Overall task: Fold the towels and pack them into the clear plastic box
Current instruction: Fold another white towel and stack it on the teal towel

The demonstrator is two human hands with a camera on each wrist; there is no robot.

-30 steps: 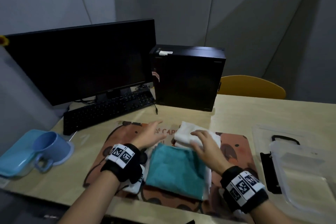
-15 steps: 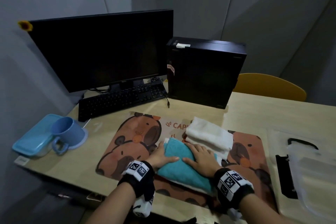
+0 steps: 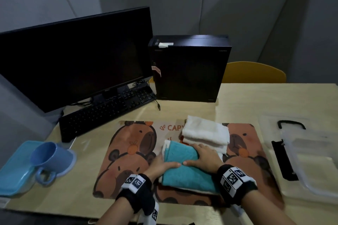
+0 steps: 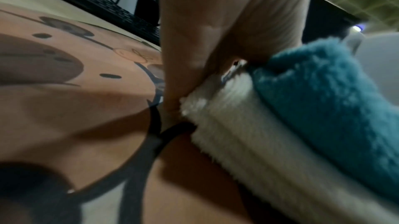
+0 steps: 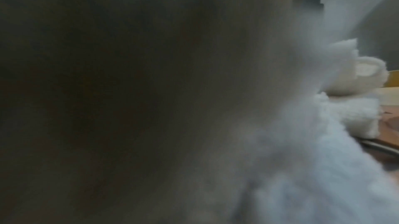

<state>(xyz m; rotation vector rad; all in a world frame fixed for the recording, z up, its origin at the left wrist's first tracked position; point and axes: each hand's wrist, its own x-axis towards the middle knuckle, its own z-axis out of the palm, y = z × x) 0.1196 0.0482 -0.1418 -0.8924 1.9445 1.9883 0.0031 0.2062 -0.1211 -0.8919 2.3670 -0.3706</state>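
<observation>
A folded teal towel [image 3: 182, 168] lies on a folded white towel [image 4: 248, 133] on the capybara desk mat [image 3: 131, 151]. My left hand [image 3: 162, 166] grips the left side of this stack, thumb on the teal towel [image 4: 334, 99] and fingers [image 4: 179, 67] tucked under the white one. My right hand [image 3: 203, 157] holds the stack's right side, thumb on top and fingers curled over the far edge. Just behind lies a second pile of folded white towels [image 3: 206, 133]. The clear plastic box [image 3: 311, 160] stands at the right. White towel pile [image 5: 345, 108] fills the blurred right wrist view.
A monitor [image 3: 73, 56], a keyboard [image 3: 106, 113] and a black computer case [image 3: 190, 67] line the back of the table. A blue mug [image 3: 51, 157] on a blue lid [image 3: 14, 170] sits at the left. A black handle [image 3: 290, 124] lies by the box. A yellow chair [image 3: 254, 73] stands behind.
My left hand came back from the mat beyond the towels, and my right hand left the white pile. Both now hold the teal-topped stack, thumbs on top.
</observation>
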